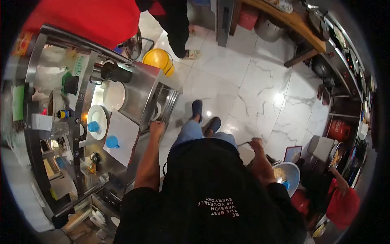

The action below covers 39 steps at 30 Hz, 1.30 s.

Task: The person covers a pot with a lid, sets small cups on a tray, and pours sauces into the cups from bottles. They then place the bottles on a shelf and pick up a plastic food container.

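Head view: downward look over the person's own black shirt, both hands apart, low at either side.
Left hand [157, 128]: fingers curled closed at the front edge of the steel surface [136, 95]; cannot tell if they hook the edge or only rest there. Likely placed for steadying.
Right hand [256, 145]: fingers closed around a thin utensil [244, 143], which sticks out sideways toward the body. Gripped at one end, likely to leave the other end free; exact type too small to tell.
White board [129, 128]: lies flat on the surface near its front edge, easy to reach; blue cup [111, 142] on it.
Oval plate [98, 134]: beside the board, second blue cup [93, 126] on it, probably parked there to keep it off the steel.
Round plate [114, 95]: flat, farther along the same surface.
Bowl [295, 173]: by the right forearm, pale food and a blue item [286, 184] inside; high sides likely keep the food in.
Yellow bucket [156, 59]: on the floor [260, 85], past the surface's end.
Co-workers: one in red and black [176, 30] past the bucket; another, red sleeve [343, 207], at far right.
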Available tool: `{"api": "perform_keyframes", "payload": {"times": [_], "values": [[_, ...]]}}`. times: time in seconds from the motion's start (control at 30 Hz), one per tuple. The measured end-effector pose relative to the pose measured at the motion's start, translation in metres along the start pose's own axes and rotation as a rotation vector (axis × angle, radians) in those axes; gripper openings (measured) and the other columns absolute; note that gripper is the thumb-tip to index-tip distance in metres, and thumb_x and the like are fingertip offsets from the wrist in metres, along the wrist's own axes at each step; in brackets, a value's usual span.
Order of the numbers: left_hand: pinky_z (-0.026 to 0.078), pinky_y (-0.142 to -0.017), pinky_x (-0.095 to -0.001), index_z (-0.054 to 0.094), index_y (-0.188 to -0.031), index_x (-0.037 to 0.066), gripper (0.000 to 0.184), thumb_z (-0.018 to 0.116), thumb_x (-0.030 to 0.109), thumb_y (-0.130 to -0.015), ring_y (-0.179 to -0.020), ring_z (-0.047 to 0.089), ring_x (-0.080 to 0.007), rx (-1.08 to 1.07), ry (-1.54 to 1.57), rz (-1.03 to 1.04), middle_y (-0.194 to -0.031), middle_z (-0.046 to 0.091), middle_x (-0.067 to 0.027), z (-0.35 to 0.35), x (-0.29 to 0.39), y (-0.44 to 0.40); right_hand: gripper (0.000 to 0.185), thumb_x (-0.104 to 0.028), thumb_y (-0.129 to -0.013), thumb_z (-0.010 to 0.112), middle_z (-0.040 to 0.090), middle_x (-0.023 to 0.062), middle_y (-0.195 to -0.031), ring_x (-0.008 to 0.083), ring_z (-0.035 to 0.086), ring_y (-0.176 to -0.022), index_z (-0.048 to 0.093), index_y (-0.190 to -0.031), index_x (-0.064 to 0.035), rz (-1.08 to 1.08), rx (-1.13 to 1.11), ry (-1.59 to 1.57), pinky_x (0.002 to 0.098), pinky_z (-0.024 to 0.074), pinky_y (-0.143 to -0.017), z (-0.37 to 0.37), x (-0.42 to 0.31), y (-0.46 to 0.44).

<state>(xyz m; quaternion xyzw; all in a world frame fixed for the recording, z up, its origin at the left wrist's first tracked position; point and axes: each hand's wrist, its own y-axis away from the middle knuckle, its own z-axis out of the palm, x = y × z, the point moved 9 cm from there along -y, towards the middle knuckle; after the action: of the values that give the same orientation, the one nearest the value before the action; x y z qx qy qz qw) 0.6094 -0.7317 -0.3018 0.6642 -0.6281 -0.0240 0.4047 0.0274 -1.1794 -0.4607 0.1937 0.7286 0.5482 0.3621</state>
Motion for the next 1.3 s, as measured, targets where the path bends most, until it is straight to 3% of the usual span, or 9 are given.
{"api": "perform_keyframes", "payload": {"times": [0.07, 0.13, 0.17, 0.23, 0.47, 0.5, 0.8, 1.17, 1.3], "values": [[0.054, -0.083, -0.0450, 0.077, -0.096, 0.001, 0.031, 0.069, 0.028, -0.083, -0.091, 0.072, -0.0364, 0.050, -0.076, 0.040, -0.096, 0.075, -0.0218, -0.011, 0.007, 0.002, 0.019, -0.024, -0.094, 0.062, 0.068, 0.0072, -0.077, 0.0172, 0.061, -0.057, 0.068, -0.093, -0.0066, -0.087, -0.066, 0.776, 0.0321, 0.0466, -0.047, -0.034, 0.060, -0.035], [0.054, -0.083, -0.0450, 0.077, -0.098, 0.002, 0.033, 0.068, 0.030, -0.084, -0.092, 0.072, -0.0361, 0.086, -0.182, 0.006, -0.097, 0.075, -0.0202, -0.035, 0.071, 0.040, 0.023, -0.024, -0.097, 0.058, 0.067, 0.0094, -0.075, 0.0173, 0.063, -0.059, 0.067, -0.094, -0.0030, 0.063, 0.200, -0.093, 0.0302, 0.0472, -0.047, -0.040, 0.060, 0.033], [0.054, -0.084, -0.0452, 0.077, -0.098, 0.003, 0.033, 0.068, 0.031, -0.084, -0.094, 0.072, -0.0362, 0.050, -0.240, 0.029, -0.097, 0.075, -0.0198, -0.027, 0.066, 0.026, 0.024, -0.023, -0.098, 0.055, 0.066, 0.0081, -0.074, 0.0158, 0.063, -0.060, 0.067, -0.094, -0.0033, -0.224, 0.005, -0.329, 0.0305, 0.0472, -0.047, -0.030, 0.062, 0.033], [0.054, -0.084, -0.0457, 0.077, -0.099, 0.004, 0.033, 0.067, 0.032, -0.086, -0.096, 0.071, -0.0366, -0.030, -0.364, 0.077, -0.097, 0.075, -0.0191, -0.013, 0.040, -0.009, 0.028, -0.021, -0.095, 0.054, 0.070, 0.0104, -0.083, 0.0164, 0.066, -0.067, 0.066, -0.102, 0.0031, -0.356, 0.172, 0.302, 0.0311, 0.0521, -0.054, -0.017, 0.019, 0.074], [0.051, -0.091, -0.0462, 0.065, -0.118, -0.002, 0.041, 0.064, 0.024, -0.087, -0.106, 0.066, -0.0417, -0.080, -0.519, 0.186, -0.119, 0.068, -0.0236, 0.026, 0.025, -0.068, 0.038, -0.022, -0.098, 0.059, 0.072, 0.0121, -0.103, 0.0187, 0.068, -0.083, 0.063, -0.127, 0.0020, -0.244, 0.080, -0.107, 0.0316, 0.0527, -0.068, 0.089, 0.003, 0.098], [0.050, -0.093, -0.0461, 0.062, -0.120, -0.002, 0.043, 0.065, 0.024, -0.086, -0.109, 0.065, -0.0419, -0.070, -0.476, 0.150, -0.120, 0.067, -0.0250, 0.024, 0.028, -0.075, 0.039, -0.027, -0.096, 0.064, 0.074, 0.0174, -0.102, 0.0262, 0.072, -0.094, 0.065, -0.121, 0.0040, -0.241, 0.045, -0.051, 0.0367, 0.0575, -0.082, 0.105, 0.010, 0.092], [0.050, -0.097, -0.0454, 0.058, -0.123, 0.000, 0.048, 0.070, 0.026, -0.084, -0.113, 0.065, -0.0395, 0.006, -0.594, 0.232, -0.118, 0.067, -0.0257, 0.022, 0.066, -0.140, 0.036, -0.023, -0.094, 0.062, 0.070, 0.0264, -0.114, 0.0384, 0.068, -0.110, 0.068, -0.117, 0.0046, -0.382, 0.131, 0.434, 0.0432, 0.0513, -0.098, 0.224, 0.014, 0.124], [0.041, -0.107, -0.0484, 0.044, -0.141, -0.001, 0.072, 0.063, 0.049, -0.093, -0.132, 0.048, -0.0414, 0.550, -0.021, 0.145, -0.141, 0.051, -0.0281, 0.000, 0.024, -0.272, 0.064, -0.034, -0.095, 0.061, 0.044, 0.0325, -0.143, 0.0503, 0.042, -0.132, 0.043, -0.144, 0.0037, -0.497, 0.480, 0.590, 0.0521, 0.0371, -0.111, 0.304, 0.096, 0.076], [0.044, -0.103, -0.0530, 0.063, -0.116, -0.003, 0.052, 0.050, 0.044, -0.099, -0.122, 0.056, -0.0445, 0.511, -0.156, 0.094, -0.133, 0.058, -0.0291, -0.010, 0.044, -0.294, 0.065, -0.037, -0.097, 0.060, 0.041, 0.0317, -0.147, 0.0487, 0.042, -0.134, 0.041, -0.145, 0.0015, -0.301, 0.434, 0.712, 0.0524, 0.0390, -0.110, 0.320, 0.146, 0.058]]}}
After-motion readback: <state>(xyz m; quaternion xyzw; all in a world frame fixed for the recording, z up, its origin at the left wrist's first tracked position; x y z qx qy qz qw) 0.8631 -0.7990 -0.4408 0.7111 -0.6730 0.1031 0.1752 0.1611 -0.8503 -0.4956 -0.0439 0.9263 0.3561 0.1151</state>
